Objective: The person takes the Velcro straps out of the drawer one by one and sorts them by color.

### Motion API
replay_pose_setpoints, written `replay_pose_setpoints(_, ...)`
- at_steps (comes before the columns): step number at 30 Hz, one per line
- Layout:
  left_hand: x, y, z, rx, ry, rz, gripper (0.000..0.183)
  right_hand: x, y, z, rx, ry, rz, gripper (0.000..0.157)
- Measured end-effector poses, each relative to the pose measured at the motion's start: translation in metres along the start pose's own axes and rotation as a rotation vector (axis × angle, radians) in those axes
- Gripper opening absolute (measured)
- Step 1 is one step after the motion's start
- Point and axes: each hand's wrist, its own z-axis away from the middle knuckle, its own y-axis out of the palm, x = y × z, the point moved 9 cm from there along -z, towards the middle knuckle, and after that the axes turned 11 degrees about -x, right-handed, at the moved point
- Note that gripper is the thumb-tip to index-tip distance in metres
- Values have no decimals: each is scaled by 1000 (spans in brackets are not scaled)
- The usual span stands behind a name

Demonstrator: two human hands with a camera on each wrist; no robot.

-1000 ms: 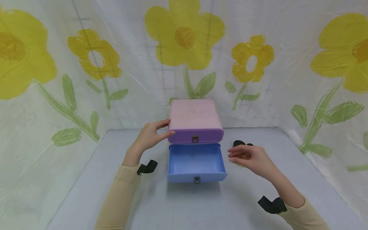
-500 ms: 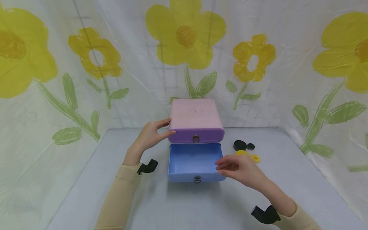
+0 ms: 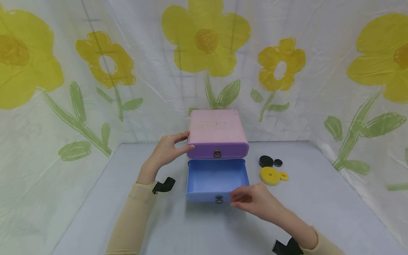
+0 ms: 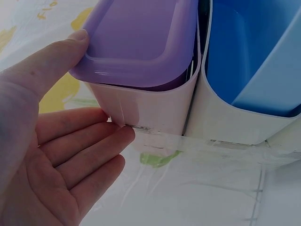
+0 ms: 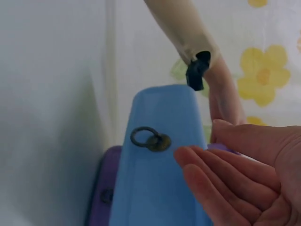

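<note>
A small chest of drawers with a pink top (image 3: 216, 125) stands at the middle of the table. Its blue drawer (image 3: 216, 175) is pulled out, and nothing shows inside. My left hand (image 3: 167, 150) is at the chest's upper left corner, thumb on the purple drawer front (image 4: 136, 37) and fingertips against the pink side wall (image 4: 155, 108). My right hand (image 3: 258, 202) is by the right end of the blue drawer's front, fingers slightly bent and thumb apart, holding nothing. A metal ring pull (image 5: 149, 139) hangs on that front, left of the fingertips in the head view.
Right of the chest lie a large black disc (image 3: 266, 161) and a small black disc (image 3: 278, 163). Nearer are a large yellow disc (image 3: 269, 176) and a small yellow ring (image 3: 283, 176). A second purple drawer front (image 5: 106, 188) shows beyond the blue one. A flowered curtain (image 3: 153, 71) hangs behind.
My right hand has moved left and nearer from beside the chest to the blue drawer's front, uncovering the discs. My left hand and the drawer have stayed put.
</note>
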Motion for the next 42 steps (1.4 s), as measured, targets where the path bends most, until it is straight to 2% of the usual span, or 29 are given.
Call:
replay_pose_setpoints(4, -1, 0, 0, 0, 2, 8, 73, -4, 10, 2, 34, 16, 27, 23)
replay_pose_setpoints(12, -1, -1, 0, 7, 3, 6, 73, -16, 29, 3, 79, 113, 18, 23)
replay_pose_setpoints(19, 0, 0, 0, 6, -2, -3, 73, -21, 39, 4, 87, 126, 18, 22)
replay_pose_setpoints(31, -1, 0, 0, 9, -5, 2, 71, -29, 45, 1, 59, 145, 32, 24)
replay_pose_setpoints(38, 0, 1, -1, 8, -6, -5, 71, -31, 46, -1, 8, 141, 55, 20)
replay_pose_setpoints(42, 0, 1, -1, 8, -3, -5, 71, -32, 47, -1, -19, 163, 21, 18)
